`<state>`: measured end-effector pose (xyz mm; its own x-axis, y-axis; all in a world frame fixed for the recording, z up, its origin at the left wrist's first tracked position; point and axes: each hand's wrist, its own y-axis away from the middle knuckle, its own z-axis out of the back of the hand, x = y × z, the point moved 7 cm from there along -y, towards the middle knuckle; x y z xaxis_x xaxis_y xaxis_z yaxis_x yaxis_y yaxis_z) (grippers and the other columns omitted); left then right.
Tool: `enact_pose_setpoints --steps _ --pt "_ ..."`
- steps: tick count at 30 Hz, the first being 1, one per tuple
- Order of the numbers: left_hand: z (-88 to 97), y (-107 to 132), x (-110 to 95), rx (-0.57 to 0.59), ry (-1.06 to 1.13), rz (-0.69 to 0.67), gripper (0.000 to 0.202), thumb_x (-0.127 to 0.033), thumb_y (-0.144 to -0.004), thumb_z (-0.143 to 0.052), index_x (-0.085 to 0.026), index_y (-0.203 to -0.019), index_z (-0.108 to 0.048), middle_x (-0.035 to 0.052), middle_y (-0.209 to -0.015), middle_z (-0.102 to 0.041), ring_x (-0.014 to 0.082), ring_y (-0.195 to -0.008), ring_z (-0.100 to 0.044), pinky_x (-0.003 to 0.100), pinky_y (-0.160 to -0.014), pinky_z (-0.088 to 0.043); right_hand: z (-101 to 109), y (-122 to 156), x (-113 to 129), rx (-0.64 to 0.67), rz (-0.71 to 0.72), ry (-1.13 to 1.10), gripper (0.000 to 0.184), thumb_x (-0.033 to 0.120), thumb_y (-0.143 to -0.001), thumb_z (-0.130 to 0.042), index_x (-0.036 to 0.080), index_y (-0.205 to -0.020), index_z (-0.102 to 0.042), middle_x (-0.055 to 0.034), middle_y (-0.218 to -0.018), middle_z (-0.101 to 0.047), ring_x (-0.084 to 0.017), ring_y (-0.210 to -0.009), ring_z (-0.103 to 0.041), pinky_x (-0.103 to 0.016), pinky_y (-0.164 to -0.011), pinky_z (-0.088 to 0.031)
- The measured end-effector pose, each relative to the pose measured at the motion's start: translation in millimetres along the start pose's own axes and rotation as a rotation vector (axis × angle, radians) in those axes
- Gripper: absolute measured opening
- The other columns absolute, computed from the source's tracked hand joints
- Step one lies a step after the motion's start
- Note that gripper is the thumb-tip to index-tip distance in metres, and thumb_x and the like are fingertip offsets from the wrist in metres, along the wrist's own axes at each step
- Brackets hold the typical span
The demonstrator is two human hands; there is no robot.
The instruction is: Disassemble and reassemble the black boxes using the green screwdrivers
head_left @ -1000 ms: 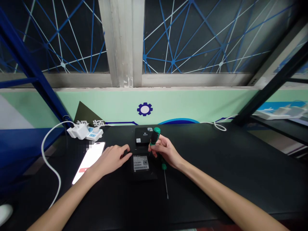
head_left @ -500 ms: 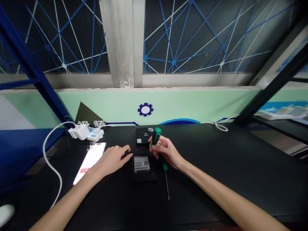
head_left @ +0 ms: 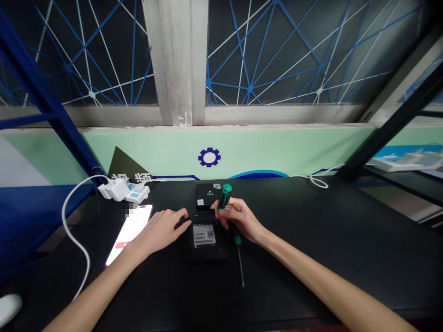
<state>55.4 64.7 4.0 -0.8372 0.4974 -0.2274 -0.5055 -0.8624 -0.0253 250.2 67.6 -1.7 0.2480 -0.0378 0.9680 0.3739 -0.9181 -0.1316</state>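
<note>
A small black box point(head_left: 206, 240) with a white label lies on the black table point(head_left: 311, 240), label side up. My left hand point(head_left: 165, 228) rests flat beside its left edge, fingertips touching its corner. My right hand point(head_left: 235, 216) is closed round a green-and-black screwdriver point(head_left: 223, 197), held upright with its tip at the box's far right corner. A second black box point(head_left: 206, 195) sits just behind. A thin screwdriver with a green handle point(head_left: 238, 258) lies on the table under my right wrist.
A lit phone point(head_left: 129, 232) lies left of my left hand. Behind it sits a white power strip with a charger point(head_left: 122, 190), and a white cable point(head_left: 71, 230) loops off the left edge. Another white cable point(head_left: 318, 180) lies at the back right.
My right hand has shifted the screwdriver slightly; the view has barely moved. My left hand stays on the box's corner.
</note>
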Motion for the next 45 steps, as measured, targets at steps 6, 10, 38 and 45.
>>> enact_pose_setpoints --steps 6,10,38,45 --pt "-0.3 0 1 0.0 -0.001 0.007 0.027 -0.046 -0.1 -0.04 -0.026 -0.098 -0.058 -0.003 -0.063 -0.058 0.0193 -0.058 -0.058 0.027 -0.055 -0.029 -4 1 6 0.014 0.047 -0.035 0.025 0.029 -0.078 -0.077 0.018 -0.095 -0.062 -0.0007 -0.074 -0.069 -0.01 -0.051 -0.053 -0.022 -0.049 -0.042" --pt "-0.2 -1 1 -0.001 0.008 0.006 0.026 -0.046 -0.1 -0.04 -0.026 -0.098 -0.058 -0.0034 -0.063 -0.058 0.0191 -0.059 -0.058 0.027 -0.055 -0.029 -2 1 6 -0.001 0.043 -0.012 0.022 0.03 -0.079 -0.077 0.016 -0.093 -0.067 -0.0015 -0.075 -0.069 -0.011 -0.052 -0.053 -0.024 -0.051 -0.043" --pt "0.5 0 0 -0.051 0.036 0.003 0.024 -0.044 -0.098 -0.044 -0.027 -0.106 -0.059 -0.0042 -0.063 -0.058 0.0192 -0.06 -0.057 0.027 -0.054 -0.028 20 -4 16 -0.126 0.107 -0.075 0.017 0.027 -0.081 -0.069 0.014 -0.07 -0.073 -0.0064 -0.082 -0.066 -0.014 -0.065 -0.055 -0.028 -0.061 -0.046" --pt "-4.0 -2 -3 -0.066 0.171 -0.008 0.025 -0.043 -0.097 -0.047 -0.029 -0.115 -0.057 -0.007 -0.06 -0.054 0.0166 -0.057 -0.055 0.025 -0.053 -0.03 10 -3 12 -0.088 0.075 -0.078 0.02 0.029 -0.082 -0.07 0.014 -0.07 -0.075 -0.0045 -0.076 -0.062 -0.015 -0.066 -0.059 -0.028 -0.061 -0.049"
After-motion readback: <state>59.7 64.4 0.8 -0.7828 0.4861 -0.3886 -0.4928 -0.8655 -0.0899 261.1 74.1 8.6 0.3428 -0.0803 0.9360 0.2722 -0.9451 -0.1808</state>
